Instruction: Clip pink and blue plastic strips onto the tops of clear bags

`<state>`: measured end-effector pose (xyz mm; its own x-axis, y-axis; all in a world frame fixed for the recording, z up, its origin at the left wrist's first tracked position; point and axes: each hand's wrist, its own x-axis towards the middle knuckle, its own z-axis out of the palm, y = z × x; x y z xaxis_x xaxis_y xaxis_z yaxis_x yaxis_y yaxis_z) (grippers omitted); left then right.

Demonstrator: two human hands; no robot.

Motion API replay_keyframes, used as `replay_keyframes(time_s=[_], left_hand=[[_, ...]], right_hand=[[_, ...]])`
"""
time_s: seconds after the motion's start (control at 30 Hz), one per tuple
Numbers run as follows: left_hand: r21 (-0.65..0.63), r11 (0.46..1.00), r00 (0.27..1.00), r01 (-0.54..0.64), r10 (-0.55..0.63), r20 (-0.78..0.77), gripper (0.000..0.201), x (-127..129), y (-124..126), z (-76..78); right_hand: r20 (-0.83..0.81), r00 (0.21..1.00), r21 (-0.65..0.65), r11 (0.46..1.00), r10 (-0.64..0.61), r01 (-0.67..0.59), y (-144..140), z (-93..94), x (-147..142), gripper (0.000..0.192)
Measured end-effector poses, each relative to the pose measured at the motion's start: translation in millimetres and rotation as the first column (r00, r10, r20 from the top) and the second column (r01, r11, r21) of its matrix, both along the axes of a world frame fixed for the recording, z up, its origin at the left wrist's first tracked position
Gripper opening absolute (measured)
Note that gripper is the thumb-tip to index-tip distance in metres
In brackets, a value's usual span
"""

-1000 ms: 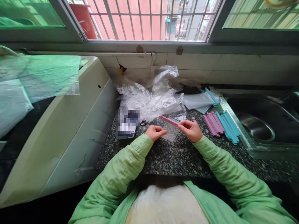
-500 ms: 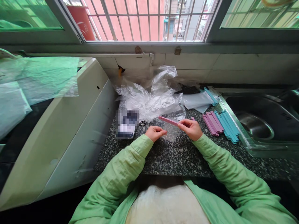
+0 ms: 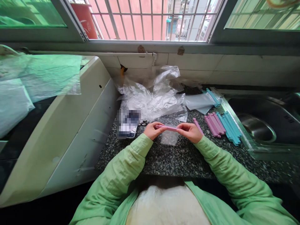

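Fig.: I'm pinching a pink clip (image 3: 169, 127) by both ends, w/ a small clear bag (image 3: 169, 137) hanging under it, above the counter (image 3: 178, 162).
My left hand (image 3: 152, 130) and right hand (image 3: 188, 131) are clamping fingers on the ends; clip's looking stiff, light; bag's looking limp, slippery, so I'm gripping the ends.

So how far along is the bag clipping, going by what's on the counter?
Done: one bag with a blue clip lies near the sink. In hand: left hand and right hand hold a pink clip across a small clear bag. Left: loose pink clips, blue clips, and crumpled plastic.
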<state>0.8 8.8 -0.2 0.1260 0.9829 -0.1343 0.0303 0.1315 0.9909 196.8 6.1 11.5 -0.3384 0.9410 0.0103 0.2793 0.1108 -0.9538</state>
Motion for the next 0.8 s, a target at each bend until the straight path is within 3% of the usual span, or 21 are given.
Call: replay_keyframes(time_s=[0.13, 0.33, 0.5, 0.8], left_hand=[[-0.014, 0.999, 0.999, 0.038, -0.038, 0.006, 0.04, -0.3, -1.7, 3.2], [0.002, 0.987, 0.98, -0.161, 0.159, 0.123, 0.045, -3.2, 2.6, -1.2], [-0.013, 0.97, 0.947, -0.244, 0.241, 0.214, 0.047, -5.5, 5.7, -5.6], [0.007, 0.958, 0.944, -0.286, 0.28, 0.175, 0.045, -3.5, 5.0, -5.0]], right_hand=[[-0.02, 1.0, -0.065, 0.998, -0.008, 0.007, 1.1, -0.4, -0.1, 0.038], [-0.005, 0.998, -0.109, 0.992, -0.068, 0.067, 3.8, -3.1, -1.5, 0.039], [0.078, 0.997, -0.075, 0.997, -0.015, 0.021, 1.1, -11.6, -5.7, 0.03], [0.141, 0.99, 0.014, 1.0, 0.002, -0.004, -1.1, -14.0, -6.4, 0.021]])
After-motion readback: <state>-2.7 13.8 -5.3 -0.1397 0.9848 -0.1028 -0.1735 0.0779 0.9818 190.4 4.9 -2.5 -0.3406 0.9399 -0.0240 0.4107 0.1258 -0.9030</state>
